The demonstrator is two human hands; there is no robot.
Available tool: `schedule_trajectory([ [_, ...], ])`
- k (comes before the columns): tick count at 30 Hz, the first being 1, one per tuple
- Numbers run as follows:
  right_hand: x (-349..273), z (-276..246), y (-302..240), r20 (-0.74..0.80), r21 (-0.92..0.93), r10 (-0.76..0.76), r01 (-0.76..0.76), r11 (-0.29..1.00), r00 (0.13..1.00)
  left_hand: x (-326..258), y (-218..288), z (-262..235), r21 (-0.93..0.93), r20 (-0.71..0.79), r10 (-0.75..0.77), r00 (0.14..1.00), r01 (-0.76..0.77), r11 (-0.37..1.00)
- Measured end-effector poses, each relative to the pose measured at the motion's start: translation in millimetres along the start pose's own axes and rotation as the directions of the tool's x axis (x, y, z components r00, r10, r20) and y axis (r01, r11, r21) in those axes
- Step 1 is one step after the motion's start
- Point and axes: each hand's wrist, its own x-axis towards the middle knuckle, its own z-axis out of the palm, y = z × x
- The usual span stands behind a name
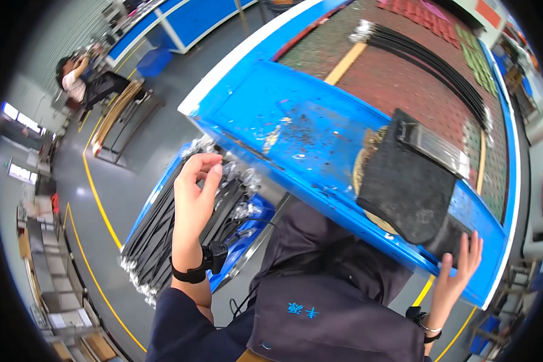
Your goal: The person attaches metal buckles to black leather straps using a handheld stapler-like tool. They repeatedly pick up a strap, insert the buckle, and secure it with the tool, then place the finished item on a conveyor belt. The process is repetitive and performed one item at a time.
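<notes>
Over black strips (154,220), the left hand (192,202) has loosely bent fingers; near a black sheet (407,190), the right hand (454,280) has spread fingers.

Blue bench (241,99) bears tan pad (361,163) under black sheet (407,196).

L hand (196,187) ctr-left, fingers curled, in front of blue bin (260,207) w/ black strips (154,226). R hand (461,262) lower R, fingers spread, nr black cloth (404,193) on blue bench (241,114). 1 bundle (428,65) upper R; 1 person (75,85) upper L.

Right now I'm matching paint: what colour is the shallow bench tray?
Blue shallow bench tray, in head view.
</notes>
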Motion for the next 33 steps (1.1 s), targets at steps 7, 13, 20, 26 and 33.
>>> schedule_trajectory([
  [7,0.3,11.5,28.8,0.087,0.073,0.288,-0.294,0.953,0.954,-16.0,-94.3,-21.5,0.512,-0.02,-0.08,0.997,0.079,0.855],
  [13,4.9,3.9,8.8,0.073,0.149,0.271,-0.279,0.949,0.96,-32.4,-175.2,-18.7,0.605,0.094,-0.149,0.984,0.063,0.794],
  [20,11.7,-9.0,-6.7,-0.049,0.131,0.138,-0.13,0.983,0.989,-30.5,-188.8,-23.7,0.644,0.134,-0.078,0.988,-0.027,0.764],
  [26,9.9,-10.1,-5.0,0.048,0.188,0.064,-0.072,0.979,0.997,-27.6,-121.8,-17.0,0.485,0.256,-0.33,0.909,0.174,0.857],
  [33,28.9,-50.5,-27.6,-0.129,0.461,-0.08,0.131,0.878,0.988,-41.8,36.9,-10.4,-0.354,0.435,-0.09,0.896,0.262,0.898],
])
